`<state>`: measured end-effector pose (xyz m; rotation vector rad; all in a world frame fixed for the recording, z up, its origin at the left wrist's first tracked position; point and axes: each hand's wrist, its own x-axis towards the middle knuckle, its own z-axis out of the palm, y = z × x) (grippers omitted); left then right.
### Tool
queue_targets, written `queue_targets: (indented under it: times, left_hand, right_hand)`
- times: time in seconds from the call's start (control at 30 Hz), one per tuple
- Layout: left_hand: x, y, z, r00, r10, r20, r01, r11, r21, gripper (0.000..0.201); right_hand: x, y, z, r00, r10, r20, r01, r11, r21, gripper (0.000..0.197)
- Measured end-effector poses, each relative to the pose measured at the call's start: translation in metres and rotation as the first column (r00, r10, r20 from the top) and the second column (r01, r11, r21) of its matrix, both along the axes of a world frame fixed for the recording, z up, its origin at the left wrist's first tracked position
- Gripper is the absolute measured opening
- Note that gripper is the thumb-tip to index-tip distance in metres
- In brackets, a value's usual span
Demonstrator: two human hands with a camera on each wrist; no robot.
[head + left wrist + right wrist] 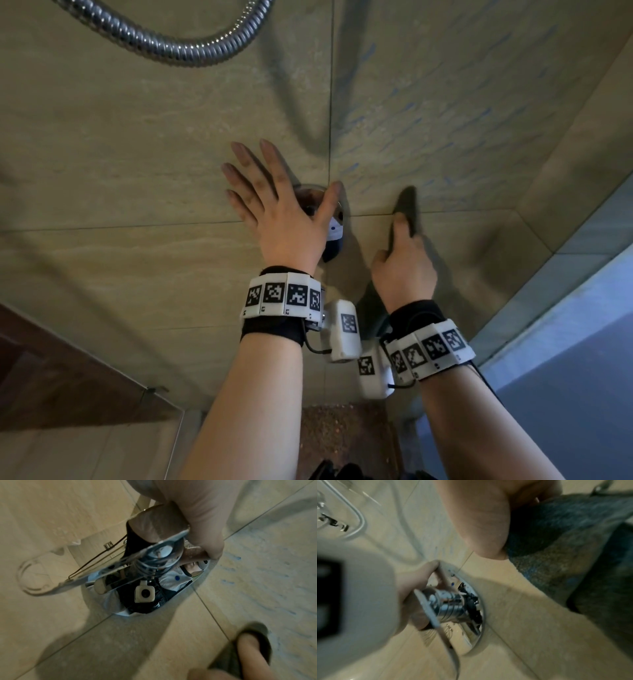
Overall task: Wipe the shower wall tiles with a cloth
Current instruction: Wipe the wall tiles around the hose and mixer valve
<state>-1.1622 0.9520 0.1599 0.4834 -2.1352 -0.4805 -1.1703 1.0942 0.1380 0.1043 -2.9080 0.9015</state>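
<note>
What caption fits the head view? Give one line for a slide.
Left hand rests over the chrome tap while right hand presses a dark cloth against the tiles.

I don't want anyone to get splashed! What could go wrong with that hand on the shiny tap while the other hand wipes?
The left hand rests on the tap handle; leaning on it might turn the water on. The right hand pinches only part of the cloth, so it might slip off.
</note>
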Motion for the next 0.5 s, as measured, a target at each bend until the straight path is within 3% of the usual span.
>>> queue_targets:
  times: [0.2, 0.5]
  left_hand:
    - [-0.001, 0.001, -0.001, 1.000, -0.005, -0.020, 0.005, 1.000, 0.007, 0.103]
    - [-0.001, 0.002, -0.001, 1.000, 0.003, -0.027, -0.003, 1.000, 0.003, 0.104]
  right_hand:
    - [-0.006, 0.008, 0.002, 0.990, -0.117, 0.083, 0.131, 0.972, -0.197, 0.078]
    - [0.014, -0.020, -0.006, 0.986, 0.156, 0.062, -0.152, 0.987, -0.060, 0.067]
